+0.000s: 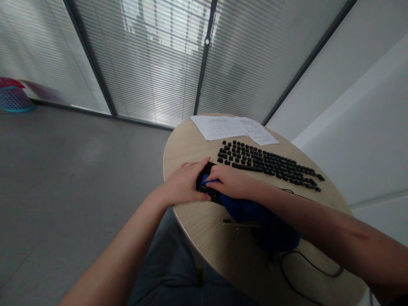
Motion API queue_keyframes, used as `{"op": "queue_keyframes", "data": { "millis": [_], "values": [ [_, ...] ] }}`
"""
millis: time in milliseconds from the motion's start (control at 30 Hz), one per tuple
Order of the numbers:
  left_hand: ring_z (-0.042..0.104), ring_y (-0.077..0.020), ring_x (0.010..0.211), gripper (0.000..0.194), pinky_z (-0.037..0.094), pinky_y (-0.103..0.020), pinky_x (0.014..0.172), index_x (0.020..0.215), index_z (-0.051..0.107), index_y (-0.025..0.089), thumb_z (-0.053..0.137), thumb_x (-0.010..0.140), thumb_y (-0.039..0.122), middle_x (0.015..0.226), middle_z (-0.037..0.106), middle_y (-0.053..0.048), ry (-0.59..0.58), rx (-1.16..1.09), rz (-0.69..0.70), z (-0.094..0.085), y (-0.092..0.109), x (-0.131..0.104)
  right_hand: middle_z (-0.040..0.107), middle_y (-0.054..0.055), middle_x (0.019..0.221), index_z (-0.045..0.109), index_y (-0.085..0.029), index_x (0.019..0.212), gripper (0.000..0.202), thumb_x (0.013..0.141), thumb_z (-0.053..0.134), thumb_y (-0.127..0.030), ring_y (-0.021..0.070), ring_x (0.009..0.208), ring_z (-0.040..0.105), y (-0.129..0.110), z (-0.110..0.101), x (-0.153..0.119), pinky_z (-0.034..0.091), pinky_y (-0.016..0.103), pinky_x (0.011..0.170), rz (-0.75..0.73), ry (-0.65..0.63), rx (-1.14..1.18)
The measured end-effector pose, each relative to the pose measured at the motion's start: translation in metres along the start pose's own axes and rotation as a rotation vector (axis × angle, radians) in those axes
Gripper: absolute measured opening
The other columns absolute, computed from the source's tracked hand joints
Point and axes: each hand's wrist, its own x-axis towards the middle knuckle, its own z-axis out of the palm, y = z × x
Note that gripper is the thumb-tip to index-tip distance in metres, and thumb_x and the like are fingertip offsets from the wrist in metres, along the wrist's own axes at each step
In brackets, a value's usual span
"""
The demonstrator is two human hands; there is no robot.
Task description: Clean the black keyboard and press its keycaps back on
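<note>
A black keyboard base (215, 196) lies near the left edge of the round wooden table, partly covered by my hands and a blue cloth. My left hand (184, 182) grips its left end, with the thumb at the near edge and the fingers at the far edge. The blue cloth (239, 209) trails from my right hand (230, 181), whose fingers pinch part of it against the base. Loose black keycaps (255, 157) stand in rows on the table just beyond the base. My right forearm hides part of the cloth and the base's right end.
Printed papers (219, 127) lie at the far side of the table (181, 148). A thin tool (240, 224) and a dark cable (283, 272) are on the near side. A blue and pink basket (14, 98) stands on the floor at far left, by the blinds.
</note>
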Motion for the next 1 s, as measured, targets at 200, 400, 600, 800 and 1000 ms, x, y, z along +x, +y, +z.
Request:
{"op": "queue_keyframes", "data": {
  "millis": [200,400,600,800,1000],
  "values": [
    [0.050,-0.0386,0.137,0.115,0.036,-0.055,0.114,0.159,0.029,0.015,0.080,0.064,0.058,0.153,0.050,-0.021,-0.004,0.021,-0.002,0.000,0.001,0.000,0.075,0.008,0.100,0.081,-0.019,0.101,0.020,0.096,0.062,-0.024,0.0194,0.092,0.066,0.001,-0.008,-0.013,0.046,0.029,0.084,0.093,-0.086,0.015],
    [0.051,-0.0379,0.137,0.112,0.036,-0.053,0.115,0.156,0.033,0.014,0.080,0.063,0.056,0.152,0.051,-0.021,-0.023,0.043,-0.032,-0.002,0.004,0.001,0.076,0.009,0.102,0.081,-0.018,0.104,0.022,0.095,0.062,-0.024,0.0209,0.094,0.066,-0.001,-0.011,-0.024,0.046,0.030,0.086,0.114,-0.081,-0.019],
    [0.049,-0.0377,0.139,0.111,0.035,-0.055,0.116,0.156,0.033,0.015,0.079,0.064,0.057,0.155,0.048,-0.021,-0.037,0.044,-0.017,-0.004,0.005,0.001,0.076,0.010,0.102,0.081,-0.017,0.100,0.023,0.095,0.060,-0.026,0.0219,0.094,0.067,0.001,-0.012,-0.033,0.047,0.031,0.085,0.191,-0.098,-0.008],
    [0.050,-0.0394,0.138,0.105,0.035,-0.058,0.116,0.154,0.038,0.017,0.078,0.065,0.057,0.153,0.050,-0.019,-0.033,0.057,0.003,-0.003,0.002,0.002,0.077,0.009,0.100,0.081,-0.018,0.097,0.023,0.094,0.061,-0.028,0.0217,0.091,0.069,0.005,-0.015,-0.047,0.048,0.029,0.081,0.279,-0.117,-0.004],
    [0.050,-0.0402,0.136,0.106,0.036,-0.059,0.114,0.154,0.037,0.017,0.078,0.065,0.059,0.151,0.051,-0.021,-0.036,0.060,-0.006,-0.003,0.002,0.003,0.078,0.010,0.103,0.081,-0.018,0.100,0.022,0.093,0.062,-0.026,0.0238,0.094,0.070,0.011,-0.019,-0.062,0.050,0.032,0.083,0.287,-0.144,-0.037]
  ]
}}
